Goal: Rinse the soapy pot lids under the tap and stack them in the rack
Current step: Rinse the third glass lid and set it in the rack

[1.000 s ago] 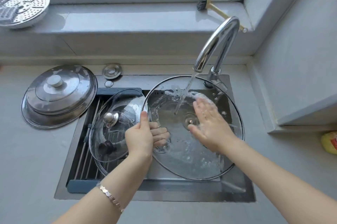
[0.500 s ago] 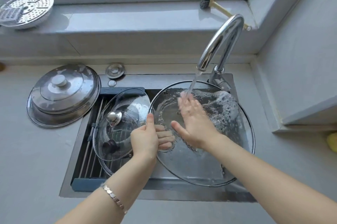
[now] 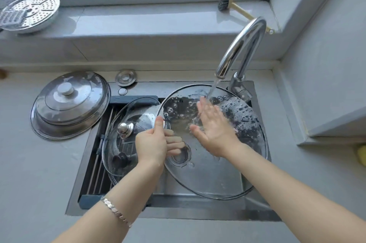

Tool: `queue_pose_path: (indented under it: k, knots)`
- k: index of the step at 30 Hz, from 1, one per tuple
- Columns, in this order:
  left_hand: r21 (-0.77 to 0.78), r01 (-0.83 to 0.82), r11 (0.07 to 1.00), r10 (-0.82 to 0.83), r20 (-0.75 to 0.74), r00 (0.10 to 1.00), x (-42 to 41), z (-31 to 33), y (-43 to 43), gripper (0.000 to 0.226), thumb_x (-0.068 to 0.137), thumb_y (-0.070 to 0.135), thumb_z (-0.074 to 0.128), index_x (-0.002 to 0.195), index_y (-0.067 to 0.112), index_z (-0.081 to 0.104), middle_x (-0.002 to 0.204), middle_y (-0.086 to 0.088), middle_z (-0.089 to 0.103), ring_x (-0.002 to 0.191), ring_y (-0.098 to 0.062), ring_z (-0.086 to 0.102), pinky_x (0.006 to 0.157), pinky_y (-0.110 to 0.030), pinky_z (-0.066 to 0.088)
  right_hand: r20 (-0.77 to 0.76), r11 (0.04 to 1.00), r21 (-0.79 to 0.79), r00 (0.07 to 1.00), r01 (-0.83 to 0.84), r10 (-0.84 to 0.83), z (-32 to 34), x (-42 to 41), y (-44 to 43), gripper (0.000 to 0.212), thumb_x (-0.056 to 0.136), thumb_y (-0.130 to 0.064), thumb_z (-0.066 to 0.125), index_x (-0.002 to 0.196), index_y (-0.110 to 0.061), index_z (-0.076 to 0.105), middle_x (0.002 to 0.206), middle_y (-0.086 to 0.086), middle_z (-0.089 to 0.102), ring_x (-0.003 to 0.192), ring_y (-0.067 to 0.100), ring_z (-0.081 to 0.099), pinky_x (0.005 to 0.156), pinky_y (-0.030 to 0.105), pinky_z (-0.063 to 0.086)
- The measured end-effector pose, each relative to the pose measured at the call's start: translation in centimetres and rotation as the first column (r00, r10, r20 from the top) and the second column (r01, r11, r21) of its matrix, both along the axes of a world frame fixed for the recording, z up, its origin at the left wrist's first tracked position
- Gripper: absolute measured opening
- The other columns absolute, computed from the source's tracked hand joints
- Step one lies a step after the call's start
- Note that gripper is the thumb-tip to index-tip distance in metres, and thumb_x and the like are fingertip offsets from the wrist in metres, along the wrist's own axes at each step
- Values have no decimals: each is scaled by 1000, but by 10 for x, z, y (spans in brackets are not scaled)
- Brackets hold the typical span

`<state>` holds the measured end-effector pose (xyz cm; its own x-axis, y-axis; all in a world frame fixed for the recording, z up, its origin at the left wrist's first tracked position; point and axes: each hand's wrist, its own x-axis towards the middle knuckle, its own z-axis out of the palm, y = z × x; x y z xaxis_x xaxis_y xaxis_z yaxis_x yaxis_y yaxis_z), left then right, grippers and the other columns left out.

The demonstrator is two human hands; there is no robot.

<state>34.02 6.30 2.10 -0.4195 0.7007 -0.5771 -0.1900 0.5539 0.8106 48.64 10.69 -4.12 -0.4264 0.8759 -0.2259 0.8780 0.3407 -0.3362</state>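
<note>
Head view: left hand [image 3: 152,145] pinches the rim of the soapy glass lid [image 3: 213,175], probably slippery and breakable; right hand [image 3: 215,130] presses it, fingers [image 3: 204,107] straight.

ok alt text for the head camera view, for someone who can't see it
A person holds a large glass lid over the sink, the left hand gripping its rim and the right hand flat on its soapy surface under the running tap. Smaller glass lids lie on the rack to the left, and a steel lid sits on the counter.
</note>
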Motion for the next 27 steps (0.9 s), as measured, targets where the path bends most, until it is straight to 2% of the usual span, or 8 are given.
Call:
queue_pose_path:
  k: [5,8,11,15,18,21,25,27]
  knots:
    - [109,145,983,-111,-273,956,-11,14,18,53,95,36,50,80,-14,60,60,-24,63,41,-23,59,42,-28,50,-39,961,-150,970,231,-239,-22,30,-21,65,98,-46,23,149,-8,9,158,5,-5,145,14,-9,116,28,-4]
    - [105,352,930,-202,-655,728,-15,20,25,59,94,43,47,73,-9,65,60,-19,67,60,-32,65,63,-44,54,-13,864,-239,888,444,-460,-32,32,-35,54,99,-33,33,144,-4,28,157,11,7,146,21,0,117,33,3]
    - [76,437,896,-218,-782,583,-13,25,30,62,94,48,42,71,-5,65,63,-17,67,64,-31,64,65,-47,51,-133,752,-417,785,510,-605,-31,18,-47,60,99,-33,34,148,-7,13,158,6,-4,145,18,-4,117,33,3]
    - [148,366,919,-205,-613,763,-7,26,28,54,93,44,47,69,-1,65,55,-13,67,60,-30,67,65,-47,56,-340,740,-482,679,468,-651,-23,-21,-49,70,98,-44,29,149,-12,-6,156,1,-18,144,13,-12,115,30,-2]
    - [150,218,964,-156,-344,926,-2,21,20,47,93,40,51,70,0,61,56,-17,66,54,-32,67,55,-42,56,-297,708,-325,643,627,-706,-23,-30,-26,78,96,-51,27,147,-5,-10,154,11,-23,142,19,-21,114,33,-12]
    - [140,159,977,-125,-225,966,5,15,13,43,92,39,52,70,3,61,59,-18,67,52,-28,67,45,-28,52,-301,721,-205,659,662,-690,-15,-31,0,77,95,-50,20,145,-1,-12,154,16,-22,142,22,-22,112,32,-16]
    - [130,89,987,-74,-115,991,6,6,10,44,91,36,55,68,-1,63,60,-19,66,49,-26,64,39,-27,52,-453,963,107,874,247,-174,2,-47,-1,75,89,-50,14,145,-4,-8,151,4,-18,140,11,-19,115,27,-15]
    - [118,59,991,-47,-102,994,3,3,8,44,91,35,55,66,0,64,58,-18,65,50,-28,66,45,-34,56,-393,969,249,914,-6,107,-3,-44,-8,74,91,-50,20,144,-3,-2,152,6,-7,142,14,-8,116,26,-12]
